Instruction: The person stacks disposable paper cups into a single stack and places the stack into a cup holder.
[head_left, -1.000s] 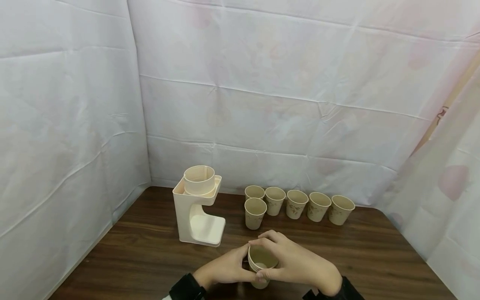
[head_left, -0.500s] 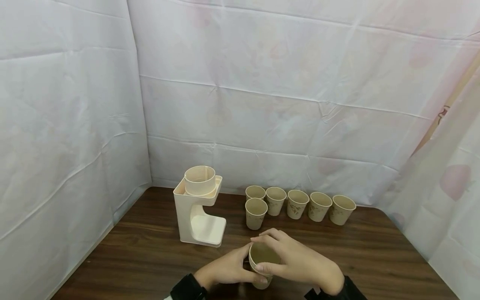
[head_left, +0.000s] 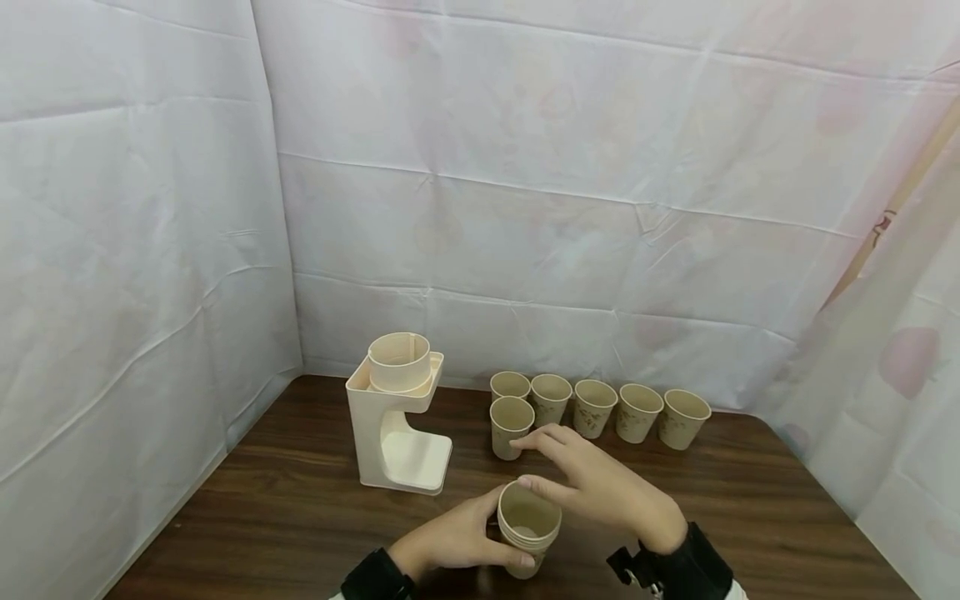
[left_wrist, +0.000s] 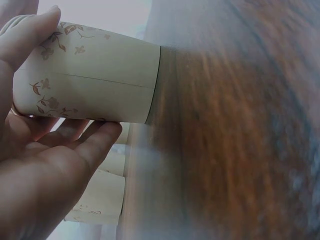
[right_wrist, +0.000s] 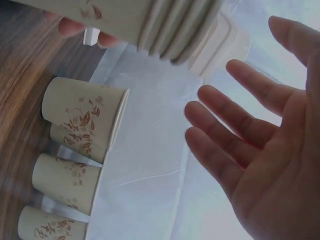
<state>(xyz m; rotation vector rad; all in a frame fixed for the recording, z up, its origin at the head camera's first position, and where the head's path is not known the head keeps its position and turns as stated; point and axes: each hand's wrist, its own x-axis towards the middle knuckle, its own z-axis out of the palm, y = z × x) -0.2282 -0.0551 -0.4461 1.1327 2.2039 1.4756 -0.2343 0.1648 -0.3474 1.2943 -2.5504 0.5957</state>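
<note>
Nested stack of paper cups (head_left: pixel 534 540) right of white stand (head_left: pixel 367 437) and nearer person, mouth upward, base at or close to tabletop, can't tell which. Left hand (head_left: pixel 459 533) wrapped round stack, thumb on near side. Right hand (head_left: pixel 596 482) above stack, also right of stand, released, fingers spread. Single cup (head_left: pixel 510 423) right of stand; behind it, row of five cups (head_left: pixel 594 410), leaf-printed, reaching farther right. Round holder (head_left: pixel 399 365) on top of stand. Brown wood table (head_left: pixel 285 500) under stand; pale cloth (head_left: pixel 525 167) behind it.
</note>
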